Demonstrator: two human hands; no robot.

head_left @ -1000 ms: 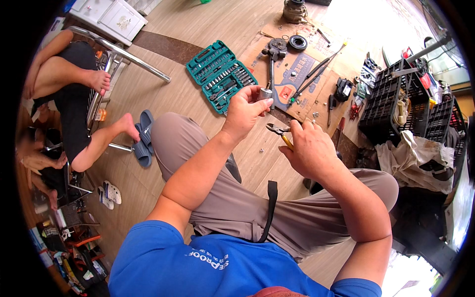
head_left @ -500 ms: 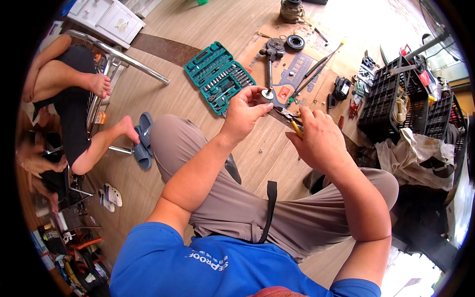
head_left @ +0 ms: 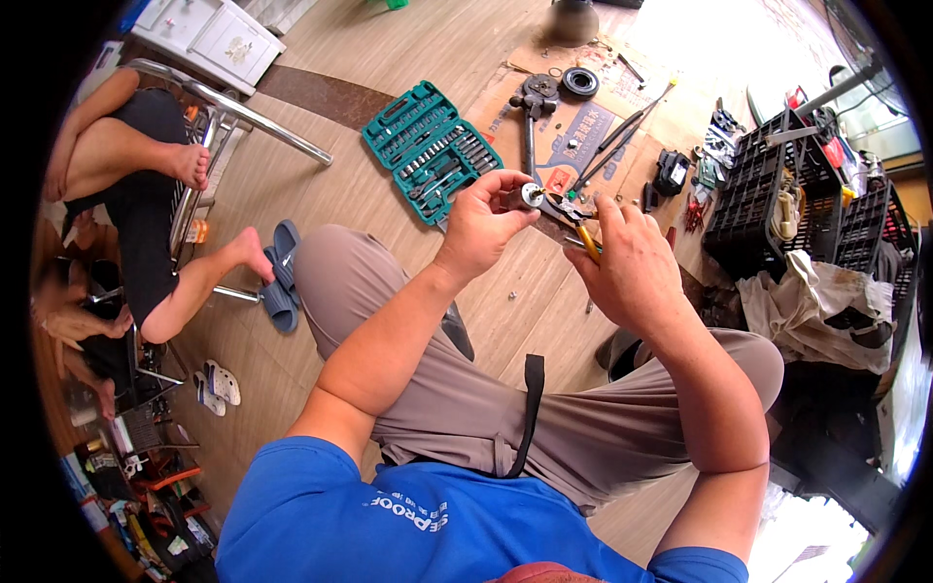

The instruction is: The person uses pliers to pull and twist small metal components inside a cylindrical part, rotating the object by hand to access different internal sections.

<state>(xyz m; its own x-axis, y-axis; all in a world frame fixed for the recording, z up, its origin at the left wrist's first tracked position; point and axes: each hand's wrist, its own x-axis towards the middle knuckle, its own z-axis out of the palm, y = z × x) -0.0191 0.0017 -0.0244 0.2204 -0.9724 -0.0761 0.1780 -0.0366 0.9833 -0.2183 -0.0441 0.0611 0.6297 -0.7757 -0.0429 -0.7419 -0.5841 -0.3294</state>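
As my left hand (head_left: 486, 216) pinches metal cylinder (head_left: 531, 196), likely stiff, slick, best gripped mid-barrel, right hand (head_left: 632, 257) clasps pliers (head_left: 587, 240) beside cylinder.

I have a lane of bare floor (head_left: 544, 325) below the left hand (head_left: 486, 223) and right hand (head_left: 634, 257), hemmed by bent knees (head_left: 335, 267), one small metal piece (head_left: 512, 294) lying in it. Pliers (head_left: 588, 241) and a metal cylinder (head_left: 531, 196) plug the gap between the hands. Ahead, a teal socket case (head_left: 428, 155) and a hammer (head_left: 531, 136) stand in my way; dark rods (head_left: 610, 152) cross the cardboard (head_left: 663, 126), and black crates (head_left: 753, 194) wall off the right.
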